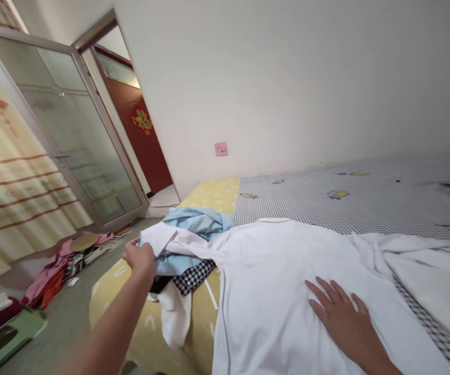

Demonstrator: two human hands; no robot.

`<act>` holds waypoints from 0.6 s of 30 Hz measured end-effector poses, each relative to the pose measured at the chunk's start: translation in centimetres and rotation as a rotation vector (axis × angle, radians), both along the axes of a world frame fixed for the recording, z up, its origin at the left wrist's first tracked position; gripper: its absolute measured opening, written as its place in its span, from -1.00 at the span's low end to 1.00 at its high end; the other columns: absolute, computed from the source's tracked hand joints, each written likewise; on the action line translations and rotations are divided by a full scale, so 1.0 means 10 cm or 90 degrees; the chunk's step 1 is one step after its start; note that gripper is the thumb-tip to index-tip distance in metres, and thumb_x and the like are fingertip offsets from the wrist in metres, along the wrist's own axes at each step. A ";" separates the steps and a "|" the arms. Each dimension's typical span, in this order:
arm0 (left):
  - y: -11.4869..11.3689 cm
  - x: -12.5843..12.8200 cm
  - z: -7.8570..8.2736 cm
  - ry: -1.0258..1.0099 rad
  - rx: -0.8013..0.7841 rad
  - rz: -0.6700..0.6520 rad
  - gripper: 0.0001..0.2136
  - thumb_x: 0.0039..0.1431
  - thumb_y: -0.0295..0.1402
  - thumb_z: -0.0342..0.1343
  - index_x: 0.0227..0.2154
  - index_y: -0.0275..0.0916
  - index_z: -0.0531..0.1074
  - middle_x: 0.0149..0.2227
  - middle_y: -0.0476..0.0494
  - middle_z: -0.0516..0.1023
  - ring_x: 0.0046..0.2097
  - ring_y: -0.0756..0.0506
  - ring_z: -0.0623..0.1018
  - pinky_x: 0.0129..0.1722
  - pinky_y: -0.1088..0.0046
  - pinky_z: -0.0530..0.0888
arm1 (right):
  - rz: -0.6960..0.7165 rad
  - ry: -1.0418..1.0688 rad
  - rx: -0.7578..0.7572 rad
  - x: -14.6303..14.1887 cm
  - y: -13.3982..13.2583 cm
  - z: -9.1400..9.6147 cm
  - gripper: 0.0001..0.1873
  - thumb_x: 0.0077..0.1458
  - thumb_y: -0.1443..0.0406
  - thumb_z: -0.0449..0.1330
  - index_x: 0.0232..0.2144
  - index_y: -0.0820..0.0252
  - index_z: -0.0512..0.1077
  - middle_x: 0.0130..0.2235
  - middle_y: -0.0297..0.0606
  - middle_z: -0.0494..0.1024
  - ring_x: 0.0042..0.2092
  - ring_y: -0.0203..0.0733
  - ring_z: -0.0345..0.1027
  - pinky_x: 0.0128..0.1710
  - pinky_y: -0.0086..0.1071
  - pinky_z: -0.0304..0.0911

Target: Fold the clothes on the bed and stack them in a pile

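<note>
We were in a room with a plain white wall [287, 78], a glass sliding door [69, 130] in a metal frame on our left, and a striped curtain [14, 172] in front of it. Through the doorway beyond, a red door [147, 156] carried a gold-and-red decoration [142, 120].

A wide bed [365, 208] filled the lower right, made up with a grey checked sheet and a yellow patterned section [213, 195] at its near left. A large white shirt [279, 291] lay spread across it, well over the bed's middle, with its far end bunched near a pale blue garment [197, 221]. A black-and-white checked cloth [194, 276] and a crumpled white cloth [174, 317] lay just beside the shirt on the yellow section.

Our left hand [141, 259] was raised at the bed's edge, closed in a narrow pinch on a white flap running from the white shirt. Our right hand [342, 317] lay flat on the shirt, with its fingers [321, 291] spread wide and holding nothing.

On the floor [64, 323] to the left were pink clothes [49, 276], a round tan mat or hat [84, 241] and some books [88, 258]. A small pink sticky note [221, 149] was stuck to the wall above the bed.
</note>
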State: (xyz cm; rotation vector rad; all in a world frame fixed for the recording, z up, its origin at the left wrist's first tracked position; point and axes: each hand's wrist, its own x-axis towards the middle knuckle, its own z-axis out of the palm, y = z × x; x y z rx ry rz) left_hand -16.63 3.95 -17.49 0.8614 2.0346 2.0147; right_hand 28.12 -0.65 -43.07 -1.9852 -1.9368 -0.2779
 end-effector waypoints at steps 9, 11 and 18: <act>-0.42 1.78 -1.71 0.828 -0.027 -0.293 -0.55 0.27 -0.48 -0.05 0.19 -0.05 0.38 0.39 -0.27 0.21 0.42 -0.30 0.16 0.37 -0.16 0.05 | 0.002 0.020 -0.004 0.01 0.00 0.02 -0.41 0.27 0.03 -0.17 0.23 -0.18 0.39 0.32 -0.39 0.36 0.36 0.12 0.14 0.31 0.23 -0.04; -0.32 1.90 -1.95 0.935 -0.041 -0.444 -0.45 0.30 -0.42 -0.02 0.33 0.05 0.19 0.46 -0.15 0.08 0.45 -0.25 0.08 0.41 -0.12 -0.01 | 0.004 0.024 -0.018 0.02 0.00 0.03 -0.40 0.28 0.01 -0.17 0.24 -0.19 0.37 0.33 -0.39 0.34 0.37 0.12 0.12 0.31 0.23 -0.05; 0.40 1.10 -1.94 0.737 -0.448 -0.304 -0.52 0.40 -0.28 -0.15 0.33 -0.22 0.22 0.42 -0.33 0.15 0.42 -0.27 0.19 0.29 -0.01 0.30 | -0.003 0.032 -0.062 0.01 -0.02 0.08 -0.40 0.30 0.00 -0.19 0.29 -0.20 0.30 0.37 -0.39 0.28 0.40 0.10 0.05 0.34 0.22 -0.10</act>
